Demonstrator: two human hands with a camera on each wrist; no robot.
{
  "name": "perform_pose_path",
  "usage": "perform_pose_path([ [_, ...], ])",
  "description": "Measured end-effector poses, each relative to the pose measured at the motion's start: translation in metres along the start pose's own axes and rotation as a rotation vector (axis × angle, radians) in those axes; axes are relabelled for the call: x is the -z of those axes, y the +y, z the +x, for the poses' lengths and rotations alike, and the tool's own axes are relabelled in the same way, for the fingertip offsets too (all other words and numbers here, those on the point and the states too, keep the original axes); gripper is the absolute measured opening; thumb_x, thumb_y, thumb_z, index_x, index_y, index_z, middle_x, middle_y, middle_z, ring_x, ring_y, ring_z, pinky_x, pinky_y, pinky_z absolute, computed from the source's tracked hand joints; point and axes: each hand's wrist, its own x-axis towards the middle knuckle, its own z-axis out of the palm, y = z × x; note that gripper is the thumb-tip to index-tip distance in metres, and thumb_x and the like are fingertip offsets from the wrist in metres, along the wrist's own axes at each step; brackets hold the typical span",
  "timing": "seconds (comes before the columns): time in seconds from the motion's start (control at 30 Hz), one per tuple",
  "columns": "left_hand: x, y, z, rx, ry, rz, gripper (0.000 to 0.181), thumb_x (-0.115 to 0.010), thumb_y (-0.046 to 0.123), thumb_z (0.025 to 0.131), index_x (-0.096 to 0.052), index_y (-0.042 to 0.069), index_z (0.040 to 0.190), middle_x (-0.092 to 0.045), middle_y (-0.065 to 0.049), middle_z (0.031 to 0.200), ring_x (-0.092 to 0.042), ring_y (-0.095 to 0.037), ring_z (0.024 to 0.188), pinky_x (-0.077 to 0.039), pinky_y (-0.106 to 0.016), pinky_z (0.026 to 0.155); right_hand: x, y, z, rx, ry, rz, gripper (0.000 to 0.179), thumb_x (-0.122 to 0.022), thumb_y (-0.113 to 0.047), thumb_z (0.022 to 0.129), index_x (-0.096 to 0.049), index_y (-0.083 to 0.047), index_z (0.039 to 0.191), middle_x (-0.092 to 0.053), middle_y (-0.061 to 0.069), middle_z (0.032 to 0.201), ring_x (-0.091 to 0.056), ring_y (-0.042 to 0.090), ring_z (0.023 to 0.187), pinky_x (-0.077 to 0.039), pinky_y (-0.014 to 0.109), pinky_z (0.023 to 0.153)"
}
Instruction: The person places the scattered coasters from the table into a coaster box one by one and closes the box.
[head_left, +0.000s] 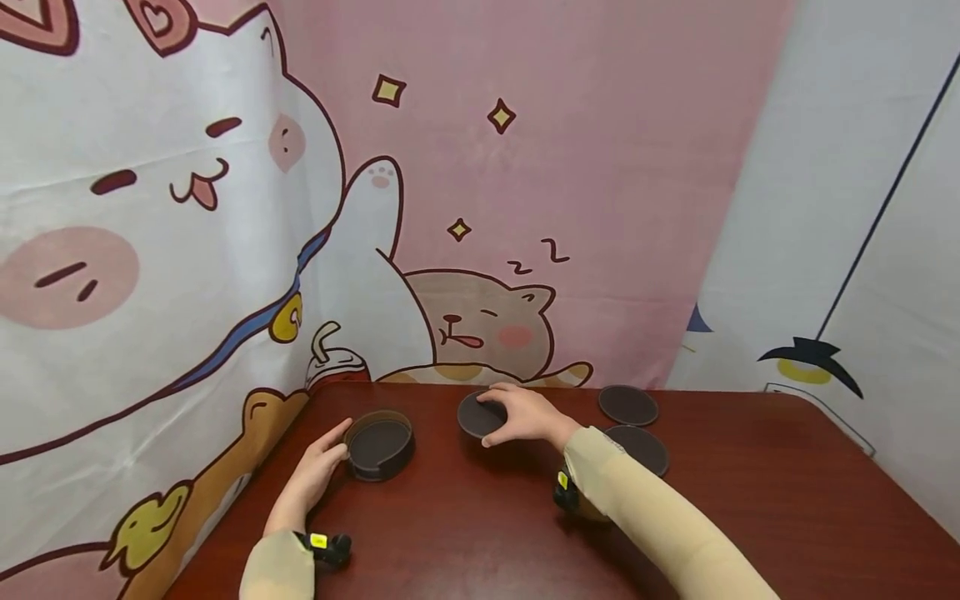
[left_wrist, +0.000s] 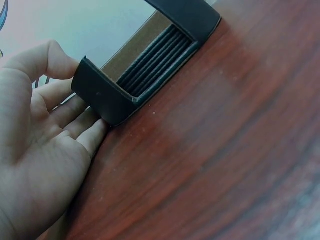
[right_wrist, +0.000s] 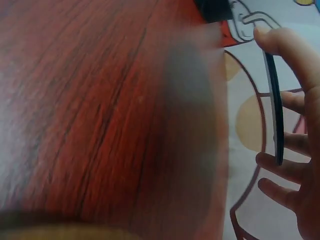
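Observation:
A round dark coaster holder with a brown inner wall stands on the table; in the left wrist view a stack of coasters shows through its front gap. My left hand is at the holder's left side, the thumb at its rim and the fingers against the outer wall. My right hand grips a round dark coaster by its edges, above the table to the right of the holder. The right wrist view shows this coaster edge-on between thumb and fingers.
Two more coasters lie on the right: one farther back, another partly behind the right sleeve. The reddish-brown wooden table ends at a cloth backdrop printed with cartoon animals, which also runs along the left side.

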Motion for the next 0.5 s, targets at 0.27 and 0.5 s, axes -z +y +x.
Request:
perform_pose_path([
  [0.27, -0.002, -0.002, 0.000, 0.002, 0.016, -0.021, 0.066, -0.044, -0.005, 0.086, -0.033, 0.002, 0.150, -0.030, -0.016, 0.153, -0.031, -0.024, 0.132, -0.033, -0.012, 0.091, -0.014, -0.014, 0.017, 0.012, -0.021, 0.014, 0.080, -0.078, -0.059, 0.061, -0.058, -0.032, 0.134, -0.043, 0.005, 0.147, -0.047, 0.025, 0.126, -0.042, 0.043, 0.093],
  [0.5, -0.001, -0.001, 0.000, -0.003, 0.009, -0.020, 0.066, -0.044, -0.005, 0.086, -0.032, 0.002, 0.150, -0.026, -0.016, 0.155, -0.027, -0.023, 0.136, -0.030, -0.013, 0.091, -0.020, -0.039, 0.034, 0.039, -0.017, 0.023, 0.080, -0.079, -0.059, 0.060, -0.059, -0.033, 0.133, -0.045, 0.002, 0.145, -0.047, 0.022, 0.125, -0.043, 0.039, 0.092],
])
